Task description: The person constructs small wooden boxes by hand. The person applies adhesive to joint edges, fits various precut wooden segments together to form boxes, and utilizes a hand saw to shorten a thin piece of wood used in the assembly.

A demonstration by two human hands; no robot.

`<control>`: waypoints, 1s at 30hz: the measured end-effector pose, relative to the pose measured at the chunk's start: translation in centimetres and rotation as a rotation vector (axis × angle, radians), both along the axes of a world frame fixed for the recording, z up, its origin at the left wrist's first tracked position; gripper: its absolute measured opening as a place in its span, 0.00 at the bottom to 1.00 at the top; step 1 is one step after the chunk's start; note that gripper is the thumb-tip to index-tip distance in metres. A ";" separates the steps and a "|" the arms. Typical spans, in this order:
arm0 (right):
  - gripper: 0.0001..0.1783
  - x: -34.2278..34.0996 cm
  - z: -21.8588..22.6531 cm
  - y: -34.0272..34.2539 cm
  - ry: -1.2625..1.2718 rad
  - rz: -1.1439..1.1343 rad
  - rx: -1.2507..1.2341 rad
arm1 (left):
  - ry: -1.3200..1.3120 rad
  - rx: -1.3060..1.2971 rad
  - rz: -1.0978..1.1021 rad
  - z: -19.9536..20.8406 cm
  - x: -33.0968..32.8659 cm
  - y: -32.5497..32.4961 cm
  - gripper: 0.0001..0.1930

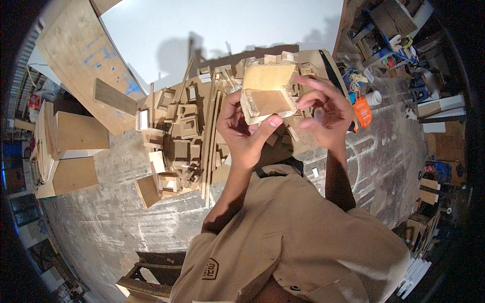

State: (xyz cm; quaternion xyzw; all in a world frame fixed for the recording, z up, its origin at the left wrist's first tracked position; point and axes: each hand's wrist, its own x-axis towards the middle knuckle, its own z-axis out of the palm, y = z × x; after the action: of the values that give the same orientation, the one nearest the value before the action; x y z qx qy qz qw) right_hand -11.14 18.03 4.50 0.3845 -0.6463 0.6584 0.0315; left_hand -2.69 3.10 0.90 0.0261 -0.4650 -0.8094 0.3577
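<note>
Box [270, 102] in left fingers [265, 132], lettered shirt badge [210, 269]

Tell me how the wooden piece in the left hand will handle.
The wooden piece in the left hand looks stiff, its panels flat. Its rough-looking edges should resist slipping, and its squarish outline makes rolling unlikely.

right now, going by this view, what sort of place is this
Probably a woodworking shop: the left hand holds a wooden box, small wood pieces lie heaped beside long strips, and a blue-stained board shows at upper left.
</note>
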 end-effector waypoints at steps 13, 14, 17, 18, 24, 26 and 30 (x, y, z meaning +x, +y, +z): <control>0.11 -7.7 -12.1 8.5 -0.294 -0.376 0.329 | -0.056 0.183 0.273 -3.9 2.3 -1.4 0.33; 0.09 -8.7 -16.0 10.1 -0.295 -0.364 0.447 | -0.076 0.221 0.324 -4.7 3.0 -1.6 0.33; 0.14 -9.1 -26.4 14.1 -0.181 -0.310 1.042 | -0.104 0.191 0.368 -6.3 5.2 -3.1 0.08; 0.18 -8.8 -28.9 14.9 -0.218 -0.240 1.267 | -0.024 0.231 0.375 -6.9 6.0 -3.3 0.07; 0.25 -3.1 -35.5 15.3 -0.365 -0.233 1.112 | -0.187 0.172 0.555 -7.1 10.1 -0.3 0.13; 0.27 -3.2 -37.5 14.5 -0.362 -0.341 1.136 | -0.172 0.115 0.561 -6.7 9.6 1.2 0.21; 0.26 -3.8 -39.8 14.0 -0.065 -0.331 0.901 | -0.218 0.155 0.588 -6.9 9.3 4.4 0.28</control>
State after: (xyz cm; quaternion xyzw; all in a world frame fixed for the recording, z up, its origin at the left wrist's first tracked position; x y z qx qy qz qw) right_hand -14.99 32.07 -35.31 0.2309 -0.9204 0.3109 -0.0541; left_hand 6.60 7.51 -6.01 0.2730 -0.4102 -0.6967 0.5214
